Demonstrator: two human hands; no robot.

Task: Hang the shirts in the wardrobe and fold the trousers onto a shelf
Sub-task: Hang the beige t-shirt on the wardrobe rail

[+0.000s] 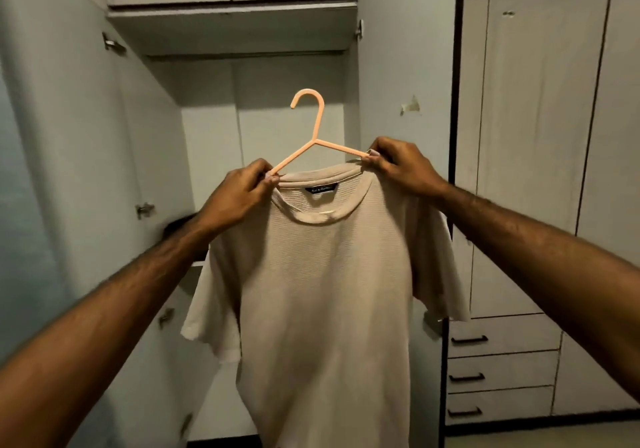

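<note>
A beige short-sleeved T-shirt hangs on a peach plastic hanger, held up in front of the open wardrobe. My left hand pinches the shirt's collar and the hanger's left arm. My right hand pinches the collar and the hanger's right arm. The hook points up and to the left, well below the dark hanging rail under the top shelf. The hanger's lower part is hidden inside the shirt.
Both wardrobe doors stand open, the left door and the right door. A dark item lies on a shelf behind my left wrist. Closed cupboards and a stack of drawers stand to the right.
</note>
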